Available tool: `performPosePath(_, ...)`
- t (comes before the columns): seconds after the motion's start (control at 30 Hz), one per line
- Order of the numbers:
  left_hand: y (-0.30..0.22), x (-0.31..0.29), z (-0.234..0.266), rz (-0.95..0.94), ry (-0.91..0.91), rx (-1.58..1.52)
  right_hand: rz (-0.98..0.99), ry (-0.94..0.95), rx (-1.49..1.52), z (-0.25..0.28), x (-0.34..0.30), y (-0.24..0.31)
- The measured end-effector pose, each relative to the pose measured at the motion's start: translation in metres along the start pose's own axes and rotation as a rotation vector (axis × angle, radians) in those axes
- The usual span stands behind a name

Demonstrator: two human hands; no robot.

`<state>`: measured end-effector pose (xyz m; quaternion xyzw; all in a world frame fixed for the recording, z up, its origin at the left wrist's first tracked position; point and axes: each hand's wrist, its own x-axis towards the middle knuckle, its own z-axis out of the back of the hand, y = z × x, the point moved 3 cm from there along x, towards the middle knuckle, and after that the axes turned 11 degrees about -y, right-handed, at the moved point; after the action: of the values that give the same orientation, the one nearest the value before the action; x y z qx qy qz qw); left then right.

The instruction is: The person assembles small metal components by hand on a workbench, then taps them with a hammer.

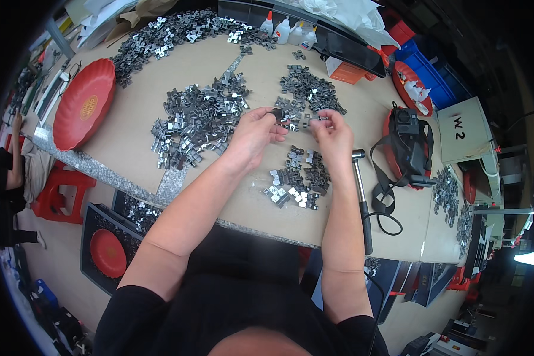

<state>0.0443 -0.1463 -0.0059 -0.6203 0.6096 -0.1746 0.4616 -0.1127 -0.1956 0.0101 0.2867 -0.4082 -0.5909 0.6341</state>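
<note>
My left hand (254, 135) is closed in a pinch over the middle of the table, with a small dark metal part (277, 113) between thumb and forefinger. Facing it, my right hand (334, 137) pinches a small shiny metal clip (321, 118) at its fingertips. The two hands are a short way apart. Left of them spreads a big pile of small bent metal clips (196, 118). Another pile of clips (311, 89) lies just beyond my hands, and a smaller heap of clips (299, 178) sits nearer me, between my forearms.
A hammer (362, 196) lies beside my right forearm, near a black strapped device (404, 136). A red scalloped tray (86, 105) rests at the table's left edge. Glue bottles (283, 31) and a large clip heap (172, 35) are at the back. A red stool (62, 193) stands left.
</note>
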Motion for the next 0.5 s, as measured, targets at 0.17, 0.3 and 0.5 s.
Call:
performPosePath(0.17,0.002,0.001,0.002,-0.024,-0.011,-0.006,-0.151,0.222,0.733,-0.004,-0.012,0.022)
performPosePath(0.3,0.005,0.002,0.003,-0.032,0.026,-0.007,-0.205,0.261,0.604,-0.016,-0.018,0.018)
performPosePath(0.5,0.005,0.002,0.001,-0.087,0.016,0.044,-0.242,0.237,0.564,-0.015,-0.018,0.015)
